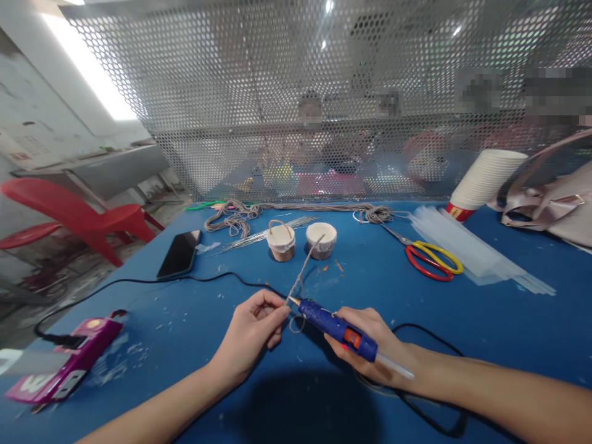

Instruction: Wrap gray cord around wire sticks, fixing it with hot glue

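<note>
My left hand (259, 324) pinches a thin length of twine (303, 271) between thumb and fingers; the twine slants up and away to the right. My right hand (370, 345) is wrapped round a blue glue gun (333, 324), with a clear glue stick (395, 365) poking out of its back end. The gun's nozzle points left and meets the twine right at my left fingertips. Beyond the hands stand two small cups wrapped in brown and white: one with a looped handle (282, 243), the other without a visible handle (324, 245).
A phone (179, 254) and a purple power strip (69, 364) lie left, with a black cord (185, 279) running across the blue table. Scissors (430, 256), glue sticks (481, 253) and stacked paper cups (485, 179) are right. Twine (234, 219) lies along the perforated metal screen (277, 92).
</note>
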Demonstrator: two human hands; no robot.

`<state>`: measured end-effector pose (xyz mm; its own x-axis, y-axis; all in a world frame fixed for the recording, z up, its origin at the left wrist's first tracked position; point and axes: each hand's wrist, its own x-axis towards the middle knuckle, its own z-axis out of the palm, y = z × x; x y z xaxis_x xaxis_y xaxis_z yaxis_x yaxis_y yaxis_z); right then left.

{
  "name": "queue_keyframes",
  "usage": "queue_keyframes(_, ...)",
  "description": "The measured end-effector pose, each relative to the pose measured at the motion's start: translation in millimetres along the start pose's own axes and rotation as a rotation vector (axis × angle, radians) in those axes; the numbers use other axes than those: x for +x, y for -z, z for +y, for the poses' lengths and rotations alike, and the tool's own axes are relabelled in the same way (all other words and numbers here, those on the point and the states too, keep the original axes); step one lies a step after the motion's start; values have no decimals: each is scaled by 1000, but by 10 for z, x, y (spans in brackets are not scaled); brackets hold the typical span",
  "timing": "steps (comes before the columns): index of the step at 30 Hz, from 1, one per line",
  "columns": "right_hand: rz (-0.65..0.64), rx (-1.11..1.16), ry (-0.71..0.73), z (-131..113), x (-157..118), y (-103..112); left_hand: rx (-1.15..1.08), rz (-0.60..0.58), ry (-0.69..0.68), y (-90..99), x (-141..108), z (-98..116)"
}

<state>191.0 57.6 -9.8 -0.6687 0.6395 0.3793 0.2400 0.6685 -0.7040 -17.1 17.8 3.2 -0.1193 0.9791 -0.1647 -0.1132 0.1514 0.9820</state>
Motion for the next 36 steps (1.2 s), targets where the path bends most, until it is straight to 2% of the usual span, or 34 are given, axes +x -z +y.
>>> queue_keyframes(10, -18, -18, 37, 25, -18, -21, -80, 10, -35, -40, -4, 11)
queue_keyframes(19, 14, -25, 43, 54, -28, -56, -5, -18, -18, -14, -14, 20)
queue_keyframes(30, 21, -7, 5, 37, -13, -28, -33, 40, -27, -45, -19, 57)
queue_keyframes(36, 9, 2, 39, 46, -15, -36, -51, 2, -30, -46, -28, 52)
